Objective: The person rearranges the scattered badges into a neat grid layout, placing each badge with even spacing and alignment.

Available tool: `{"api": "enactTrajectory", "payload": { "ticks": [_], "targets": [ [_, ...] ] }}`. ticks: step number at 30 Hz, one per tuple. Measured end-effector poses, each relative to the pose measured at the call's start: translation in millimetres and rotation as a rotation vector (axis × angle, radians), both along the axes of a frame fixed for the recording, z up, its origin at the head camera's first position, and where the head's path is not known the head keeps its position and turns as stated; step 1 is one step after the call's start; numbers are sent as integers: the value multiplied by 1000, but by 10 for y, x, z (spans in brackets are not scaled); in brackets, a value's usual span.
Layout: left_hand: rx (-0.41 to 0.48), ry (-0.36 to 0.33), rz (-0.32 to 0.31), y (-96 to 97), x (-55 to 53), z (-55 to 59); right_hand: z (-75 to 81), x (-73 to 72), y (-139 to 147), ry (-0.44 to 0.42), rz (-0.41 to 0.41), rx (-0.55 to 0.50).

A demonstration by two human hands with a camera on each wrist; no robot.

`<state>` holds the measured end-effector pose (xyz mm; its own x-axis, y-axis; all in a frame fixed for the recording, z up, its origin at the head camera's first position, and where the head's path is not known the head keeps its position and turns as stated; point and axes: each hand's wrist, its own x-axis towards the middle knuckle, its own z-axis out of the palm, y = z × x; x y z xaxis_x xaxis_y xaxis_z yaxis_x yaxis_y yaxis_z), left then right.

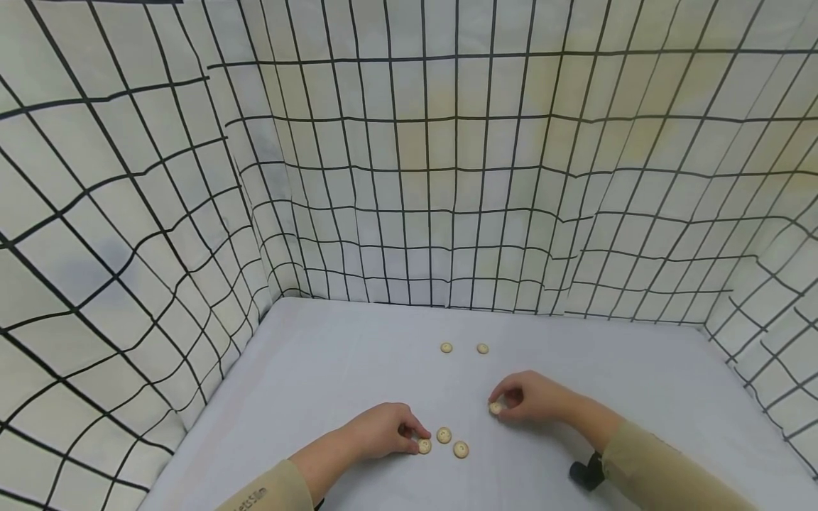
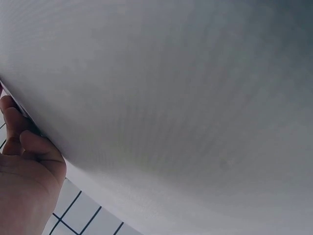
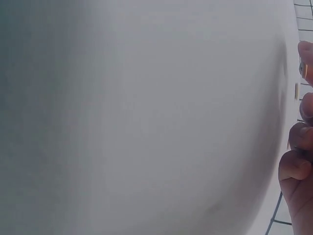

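In the head view my left hand (image 1: 388,431) is low at the centre, its thumb and index finger pinching the edge of a round, pale wooden button (image 1: 424,446). Right of that lie two similar buttons, one slightly farther back (image 1: 444,435) and one nearer (image 1: 461,449). My right hand (image 1: 532,399) pinches another pale button (image 1: 495,409) between thumb and fingertips, close over the table. That button (image 3: 304,71) also shows at the right edge of the right wrist view. The left wrist view catches my left hand (image 2: 32,171) at its edge, its button hidden.
Two more buttons, a left one (image 1: 446,348) and a right one (image 1: 482,348), lie farther back on the white table (image 1: 358,348). White walls with a black grid (image 1: 434,191) enclose the table's back and sides. A black device (image 1: 586,473) sits at the right wrist.
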<state>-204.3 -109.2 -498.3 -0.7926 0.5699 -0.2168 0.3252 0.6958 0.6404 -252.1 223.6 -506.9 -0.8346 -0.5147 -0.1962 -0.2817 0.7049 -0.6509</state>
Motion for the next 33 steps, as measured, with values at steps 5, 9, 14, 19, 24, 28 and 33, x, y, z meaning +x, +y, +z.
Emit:
{"api": "enactTrajectory", "payload": {
  "ticks": [5,9,14,19,24,28,33],
  "targets": [
    [-3,-8,3,-7,0,7,27,-42,29,12,-49,18],
    [-2,-15,1,-13,-5,6,23,-101,69,25,-88,35],
    [7,-19,-8,-12,-9,12,6,-188,131,39,-140,48],
    [18,-16,-11,-11,0,21,-22,-282,216,59,-182,51],
    [11,-17,-8,-8,-4,13,-37,-382,314,84,-205,60],
    [6,-18,-6,-6,-9,12,-17,-451,371,89,-221,59],
    [12,-27,-1,-8,1,18,33,-508,390,70,-245,66]
  ]
}}
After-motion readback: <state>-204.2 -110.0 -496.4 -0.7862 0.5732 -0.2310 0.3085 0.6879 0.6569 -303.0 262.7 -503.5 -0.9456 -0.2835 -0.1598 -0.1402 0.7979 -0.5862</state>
